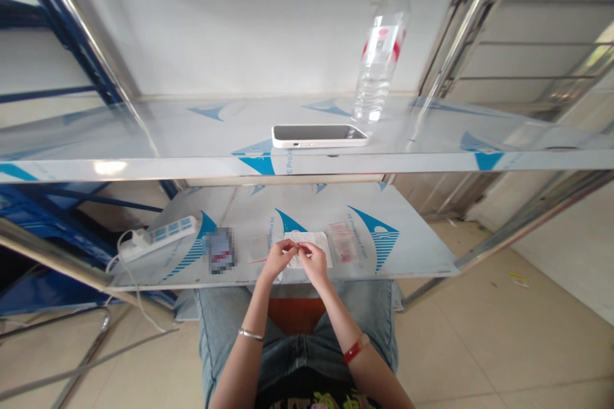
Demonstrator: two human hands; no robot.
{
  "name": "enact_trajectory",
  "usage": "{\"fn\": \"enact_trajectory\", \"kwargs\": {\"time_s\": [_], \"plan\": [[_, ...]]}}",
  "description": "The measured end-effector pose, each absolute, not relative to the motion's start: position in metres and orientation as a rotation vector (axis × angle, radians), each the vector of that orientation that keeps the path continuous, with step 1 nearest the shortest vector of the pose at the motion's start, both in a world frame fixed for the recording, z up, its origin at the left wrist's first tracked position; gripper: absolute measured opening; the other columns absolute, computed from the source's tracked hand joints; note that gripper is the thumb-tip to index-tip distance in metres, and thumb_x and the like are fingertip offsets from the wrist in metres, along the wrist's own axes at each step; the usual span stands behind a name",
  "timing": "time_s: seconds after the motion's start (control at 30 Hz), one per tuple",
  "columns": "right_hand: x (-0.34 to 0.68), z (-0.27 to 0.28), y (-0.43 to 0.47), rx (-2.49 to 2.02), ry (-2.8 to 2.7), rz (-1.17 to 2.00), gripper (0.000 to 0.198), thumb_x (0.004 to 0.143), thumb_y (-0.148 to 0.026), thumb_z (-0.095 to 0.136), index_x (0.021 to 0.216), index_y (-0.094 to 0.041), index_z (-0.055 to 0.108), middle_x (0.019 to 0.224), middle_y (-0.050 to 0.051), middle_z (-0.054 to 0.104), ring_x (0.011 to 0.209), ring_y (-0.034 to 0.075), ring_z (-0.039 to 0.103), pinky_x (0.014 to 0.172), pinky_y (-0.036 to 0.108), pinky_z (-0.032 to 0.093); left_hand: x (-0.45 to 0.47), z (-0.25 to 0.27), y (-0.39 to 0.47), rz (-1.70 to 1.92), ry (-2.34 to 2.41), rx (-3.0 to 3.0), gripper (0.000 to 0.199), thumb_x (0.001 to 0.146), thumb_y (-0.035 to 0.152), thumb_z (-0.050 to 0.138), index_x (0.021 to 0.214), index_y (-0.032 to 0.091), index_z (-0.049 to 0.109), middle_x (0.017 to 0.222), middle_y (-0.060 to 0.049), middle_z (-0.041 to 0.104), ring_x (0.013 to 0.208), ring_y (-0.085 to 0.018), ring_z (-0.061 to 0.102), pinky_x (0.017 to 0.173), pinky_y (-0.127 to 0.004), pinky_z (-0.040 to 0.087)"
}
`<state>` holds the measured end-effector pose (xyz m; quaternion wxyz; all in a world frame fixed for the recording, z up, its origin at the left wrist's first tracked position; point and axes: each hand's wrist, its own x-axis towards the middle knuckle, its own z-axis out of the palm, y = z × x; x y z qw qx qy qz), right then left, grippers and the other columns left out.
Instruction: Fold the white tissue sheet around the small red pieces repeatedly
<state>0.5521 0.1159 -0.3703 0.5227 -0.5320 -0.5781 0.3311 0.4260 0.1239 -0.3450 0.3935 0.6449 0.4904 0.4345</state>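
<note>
My left hand [282,257] and my right hand [313,261] meet over a white tissue-like sheet [321,244] on the lower shelf. Fingertips of both are pinched together, and what sits between them is too small to make out. Right of the sheet lies a clear plastic bag [344,244] with reddish print or contents. To the left of my hands is another clear, flat packet [259,248], with a thin red strip [257,261] near its lower edge.
A white power strip [165,236] with a plugged-in cord and a blurred-out dark object [221,250] rest on the lower shelf's left. Above, the upper shelf [192,140] overhangs, carrying a phone [319,135] and a water bottle [382,45]. Metal posts flank both sides.
</note>
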Motion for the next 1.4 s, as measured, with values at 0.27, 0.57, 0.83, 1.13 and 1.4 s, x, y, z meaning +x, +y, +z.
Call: {"fn": "enact_trajectory", "kwargs": {"time_s": [0.27, 0.57, 0.83, 1.13, 1.4], "plan": [[0.552, -0.374, 0.119, -1.202, -1.346, 0.86, 0.018, 0.074, -0.033, 0.054, 0.073, -0.018, 0.065, 0.074, 0.005, 0.069, 0.068, 0.02, 0.063, 0.067, 0.031, 0.05, 0.427, -0.346, 0.123, 1.059, 1.258, 1.608, 0.02, 0.074, 0.03, 0.048, 0.061, 0.015, 0.055, 0.06, 0.0, 0.056, 0.062, -0.013, 0.05, 0.062, -0.025, 0.038], [0.552, -0.376, 0.117, -1.225, -1.438, 0.771, 0.019, 0.079, -0.033, 0.052, 0.076, -0.018, 0.064, 0.074, 0.005, 0.068, 0.065, 0.018, 0.063, 0.066, 0.029, 0.05, 0.429, -0.357, 0.127, 1.098, 1.326, 1.601, 0.031, 0.082, 0.041, 0.046, 0.063, 0.017, 0.049, 0.056, 0.002, 0.05, 0.056, -0.011, 0.045, 0.057, -0.024, 0.035], [0.553, -0.373, 0.114, -1.365, -1.47, 0.714, 0.018, 0.081, -0.035, 0.047, 0.077, -0.021, 0.058, 0.072, 0.001, 0.066, 0.064, 0.017, 0.061, 0.064, 0.028, 0.046, 0.437, -0.354, 0.124, 1.083, 1.345, 1.614, 0.021, 0.08, 0.03, 0.045, 0.064, 0.017, 0.05, 0.058, 0.001, 0.053, 0.059, -0.013, 0.048, 0.059, -0.025, 0.037], [0.554, -0.386, 0.121, -1.223, -1.476, 0.976, 0.024, 0.087, -0.038, 0.037, 0.072, -0.022, 0.046, 0.065, -0.002, 0.059, 0.056, 0.013, 0.054, 0.055, 0.023, 0.043, 0.437, -0.355, 0.125, 1.07, 1.306, 1.674, 0.023, 0.082, 0.029, 0.04, 0.063, 0.018, 0.047, 0.061, 0.001, 0.053, 0.062, -0.013, 0.051, 0.064, -0.026, 0.038], [0.554, -0.393, 0.125, -1.213, -1.403, 0.931, 0.021, 0.085, -0.04, 0.042, 0.076, -0.023, 0.049, 0.067, -0.002, 0.062, 0.061, 0.015, 0.059, 0.055, 0.024, 0.044, 0.436, -0.362, 0.127, 1.066, 1.296, 1.661, 0.025, 0.083, 0.031, 0.04, 0.064, 0.018, 0.05, 0.062, 0.0, 0.055, 0.063, -0.014, 0.052, 0.064, -0.026, 0.039]]}}
